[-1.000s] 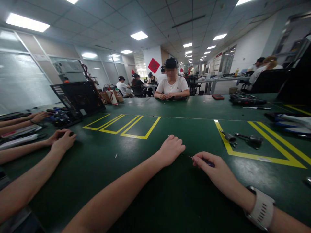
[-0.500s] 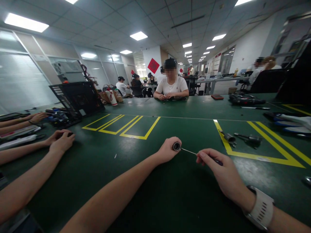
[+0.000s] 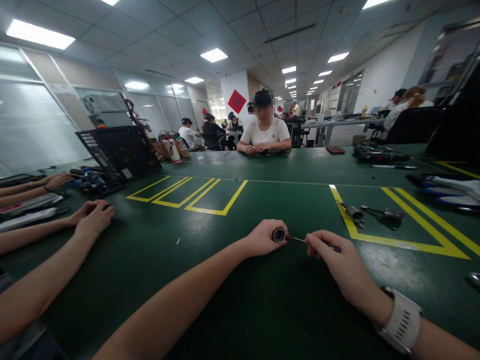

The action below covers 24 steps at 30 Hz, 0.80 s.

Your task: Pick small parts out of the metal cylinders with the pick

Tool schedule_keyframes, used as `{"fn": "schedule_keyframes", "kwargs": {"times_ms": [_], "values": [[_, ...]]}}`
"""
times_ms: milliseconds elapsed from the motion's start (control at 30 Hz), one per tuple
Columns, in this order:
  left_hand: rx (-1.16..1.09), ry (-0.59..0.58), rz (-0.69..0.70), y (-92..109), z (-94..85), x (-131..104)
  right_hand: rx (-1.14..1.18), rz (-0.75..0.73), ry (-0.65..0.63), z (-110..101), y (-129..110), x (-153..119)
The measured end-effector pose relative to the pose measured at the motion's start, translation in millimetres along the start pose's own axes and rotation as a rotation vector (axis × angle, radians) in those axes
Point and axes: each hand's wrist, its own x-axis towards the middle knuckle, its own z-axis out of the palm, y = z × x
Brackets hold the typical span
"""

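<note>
My left hand is closed around a dark cylindrical metal part, whose round hollow end faces me; the rest of it is hidden in my palm. In my right hand is a slim screwdriver, its dark handle showing behind my fingers. The thin shaft points left, and its tip meets the side of the part near my left fingers; exact contact is too small to tell. To the right, two dark metal pieces with thin stems, one and another, lie inside a yellow-taped area.
The green table carries yellow tape outlines. At left, a co-worker's hands rest near a black computer case. Another person sits opposite. A power drill and blue-and-white tools lie at right.
My left hand and the metal part have shifted right and slightly down, closer to my right hand. Less of the screwdriver shaft shows between the hands.
</note>
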Motion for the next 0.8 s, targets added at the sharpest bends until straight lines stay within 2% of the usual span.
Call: {"fn": "schedule_keyframes", "kwargs": {"times_ms": [167, 267, 367, 500, 600, 800], "values": [[-0.03, 0.002, 0.004, -2.1, 1.3, -0.7, 0.137, -0.025, 0.12, -2.4, 6.7, -0.8], [-0.015, 0.09, 0.026, -5.9, -0.1, 0.3, 0.265, -0.085, 0.158, -2.4, 8.5, -1.3], [0.018, 0.22, 0.059, -12.0, -2.1, 2.5, 0.293, -0.1, 0.098, -1.3, 7.2, -2.4], [0.142, 0.34, 0.07, -18.4, -3.6, 4.6, 0.177, -0.085, -0.061, 0.6, -1.9, -4.2], [0.21, 0.34, 0.073, -17.2, -2.3, 5.2, 0.067, -0.099, -0.137, 2.9, -10.4, -5.4], [0.285, 0.28, 0.06, -8.3, 3.3, 6.1, -0.029, -0.182, -0.091, 7.5, -15.7, -5.9]]}}
